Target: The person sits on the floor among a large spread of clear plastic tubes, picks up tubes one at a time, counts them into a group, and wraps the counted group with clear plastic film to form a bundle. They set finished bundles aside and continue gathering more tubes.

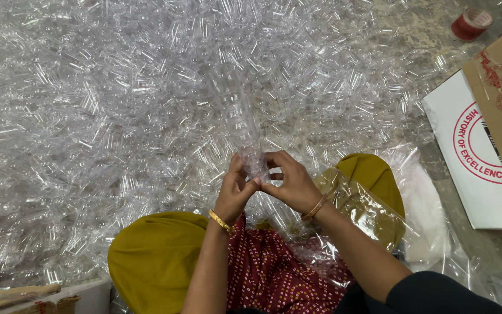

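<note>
I see a huge heap of clear plastic tubes (117,104) on the floor. It spreads out to the left of, above, and to the right of the tall stack of clear tubes (236,116) in the middle. That stack is my landmark.

At the far left, below the heap, a bit of brown cardboard (13,295) peeks in. Nearer the stack, low down, there is a yellow knee (158,256).

The left hand (235,195) is at the bottom of the stack, on its left side. Its fingers are curled shut, pinching the lowest tube. A gold bangle (221,221) sits on that wrist.

The stack leans up and away from the hands, over the heap.

The right hand (289,183) is at the bottom of the stack, on its right side. Its fingers are also closed on the lowest tube, thumb touching the left thumb.

I think it goes best if both hands pinch softly and keep the stack straight, so it does not bend or tip.

Right of the stack lies a clear plastic bag (373,203) over the other knee. Farther right is a cardboard box (495,145), and above it a red tape roll (470,23).
</note>
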